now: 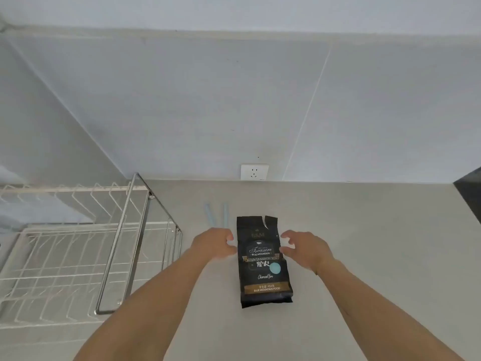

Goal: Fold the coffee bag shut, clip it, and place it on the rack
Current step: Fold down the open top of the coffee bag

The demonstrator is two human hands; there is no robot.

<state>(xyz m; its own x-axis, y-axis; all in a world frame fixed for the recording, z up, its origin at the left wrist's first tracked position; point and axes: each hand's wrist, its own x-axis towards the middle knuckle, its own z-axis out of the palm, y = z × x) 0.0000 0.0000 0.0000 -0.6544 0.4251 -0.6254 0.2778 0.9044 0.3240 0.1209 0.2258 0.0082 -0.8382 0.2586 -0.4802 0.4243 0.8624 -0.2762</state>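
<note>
Mid-desk, my left hand (216,243) and right hand (303,247) flank the coffee bag (263,261), both released; its torn, crinkly top looks soft, so I'd pinch there.

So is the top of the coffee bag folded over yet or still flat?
Still flat and unfolded. The coffee bag lies face up on the counter, its torn top edge spread out, unclipped.
</note>
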